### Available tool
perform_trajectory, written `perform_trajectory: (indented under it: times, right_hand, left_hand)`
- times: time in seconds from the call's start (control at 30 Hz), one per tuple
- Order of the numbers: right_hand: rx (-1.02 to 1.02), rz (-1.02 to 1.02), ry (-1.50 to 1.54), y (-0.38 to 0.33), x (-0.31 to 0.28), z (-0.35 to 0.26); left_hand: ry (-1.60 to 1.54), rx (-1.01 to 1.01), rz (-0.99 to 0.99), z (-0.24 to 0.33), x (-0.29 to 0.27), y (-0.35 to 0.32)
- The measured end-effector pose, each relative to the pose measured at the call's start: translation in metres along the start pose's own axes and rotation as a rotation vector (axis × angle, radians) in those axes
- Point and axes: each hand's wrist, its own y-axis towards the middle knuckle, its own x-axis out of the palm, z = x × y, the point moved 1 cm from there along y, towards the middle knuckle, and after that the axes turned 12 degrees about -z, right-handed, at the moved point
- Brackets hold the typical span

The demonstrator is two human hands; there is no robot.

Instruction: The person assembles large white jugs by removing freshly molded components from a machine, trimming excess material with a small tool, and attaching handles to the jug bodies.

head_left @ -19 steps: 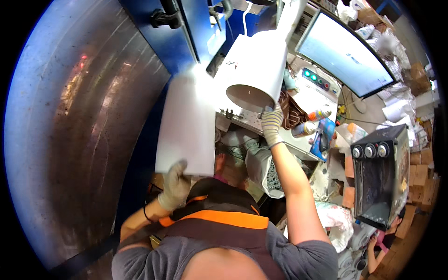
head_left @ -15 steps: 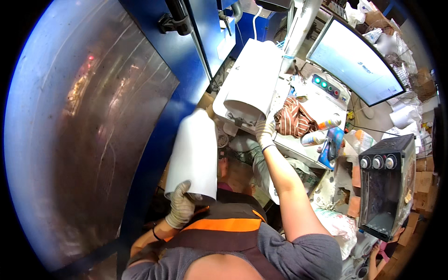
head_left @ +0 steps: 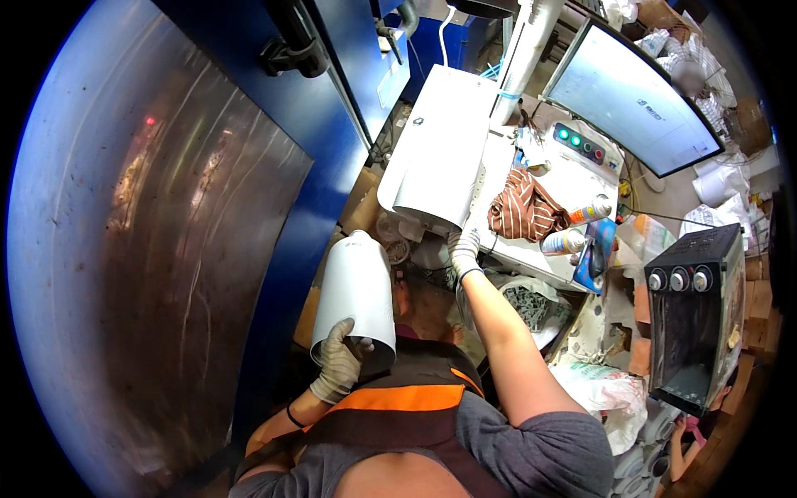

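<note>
My left hand (head_left: 339, 365), in a pale knit glove, grips a white cylindrical shell (head_left: 353, 286) by its open near rim. The thumb side lies outside and some fingertips reach into the opening. This shell is held low in front of my body, its narrowed end pointing away. A second white shell (head_left: 444, 153), long with a curved near edge, rests on the white worktable (head_left: 573, 187). At that shell's near right corner is my right hand (head_left: 464, 251), also gloved, its fingers closed at the rim and partly hidden beneath it.
A brown striped cloth (head_left: 525, 206), spray cans (head_left: 588, 209) and a button panel (head_left: 579, 144) are on the worktable. A monitor (head_left: 635, 95) stands behind. Large blue machinery (head_left: 324, 124) rises at left; a black oven-like box (head_left: 696, 319) is at right. Another person's arm (head_left: 682, 452) shows lower right.
The shell in my left hand has shifted slightly right and its near opening shows more. The shell on the table has lowered at its near end, my right hand still at its corner.
</note>
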Motion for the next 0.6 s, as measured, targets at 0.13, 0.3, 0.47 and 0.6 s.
perform_trajectory:
  times: [0.13, 0.3, 0.47, 0.6]
  right_hand:
    - [-0.107, 0.132, 0.121, -0.006, -0.007, -0.001]
    - [-0.280, 0.342, 0.275, -0.032, -0.024, 0.001]
    - [-0.316, -0.737, 0.559, -0.153, -0.079, 0.008]
    - [-0.408, -0.954, 0.436, -0.254, -0.103, 0.003]
  left_hand:
    - [-0.028, 0.004, -0.048, 0.007, -0.001, 0.011]
    - [0.032, -0.008, -0.008, 0.015, 0.017, 0.023]
    - [-0.017, -0.098, 0.058, 0.006, 0.015, 0.049]
    - [-0.308, -0.537, -0.218, -0.026, -0.006, 0.072]
